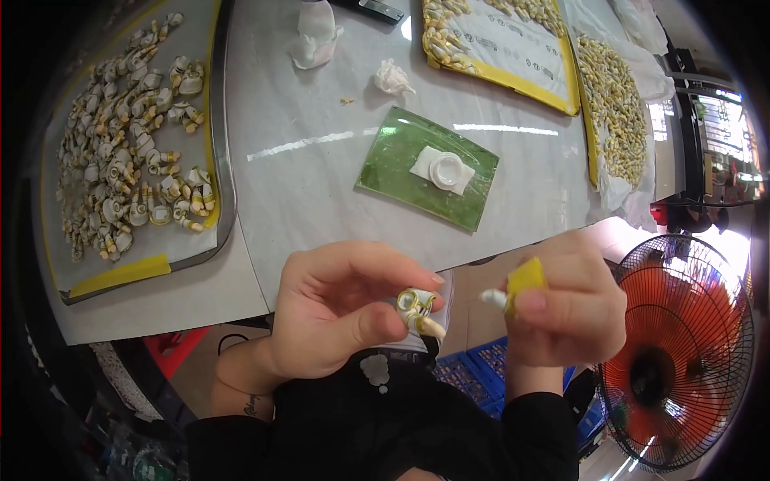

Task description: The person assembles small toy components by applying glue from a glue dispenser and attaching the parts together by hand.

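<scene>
Piece [415,303]: white with yellow-gold trim, peach tip
Block [527,274]: yellow
Plate [385,156]: mottled green
Cup [449,171]: white
Tabletop [305,200]: pale grey, faintly marbled
Left tray [120,276]: grey, yellow-edged
Right tray [513,78]: yellow-rimmed
Sheet [529,52]: white with dark printed pattern
Tissue [393,78]: white
Sleeves [233,441]: black
Fan [651,377]: black and orange-red
Crates [465,373]: blue

Glossy pale tabletop [305,200]
On it: a dark-rimmed tray [128,274] at left, yellow-edged trays [517,86] at right, a green rectangular plate [389,164] between, a crumpled white tissue [393,78] beyond.
</scene>
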